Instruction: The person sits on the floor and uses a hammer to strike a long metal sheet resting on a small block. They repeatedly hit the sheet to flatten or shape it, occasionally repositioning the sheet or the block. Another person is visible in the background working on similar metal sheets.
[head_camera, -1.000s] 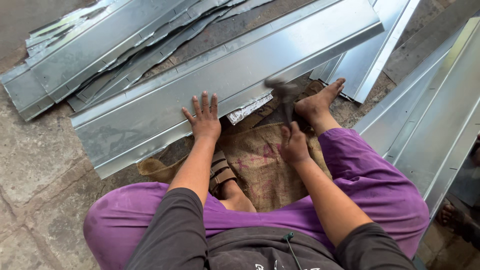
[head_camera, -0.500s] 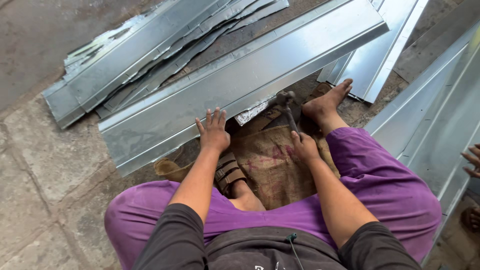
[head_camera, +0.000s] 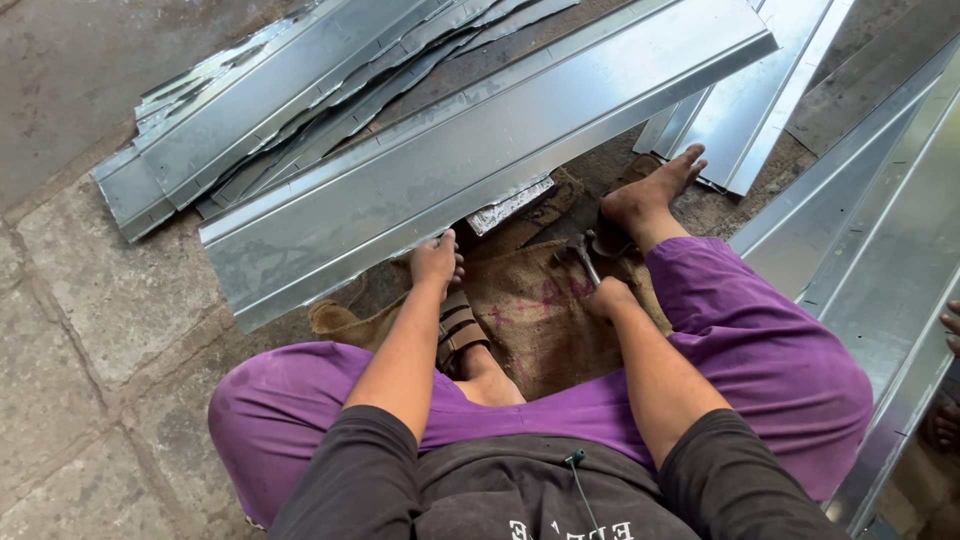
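Hands first: we find the left hand (head_camera: 436, 262) curled over the near edge of the long galvanized sheet (head_camera: 480, 160), fingers folded down where a second ago they lay spread flat on the metal. The right hand (head_camera: 608, 296) is closed round the handle of a hammer (head_camera: 580, 250), whose head sits low over the burlap sack (head_camera: 540, 310) — a second ago it was raised and blurred near the sheet's edge, so we judge a blow has just been completed. The sheet lies across the floor ahead of the knees, its near edge over a small bright metal scrap (head_camera: 510, 204). Further out, the bare right foot (head_camera: 650, 195) rests beside stacked panels (head_camera: 750, 110); a pile of folded strips (head_camera: 290, 110) lies beyond the sheet — more of it in view than before.
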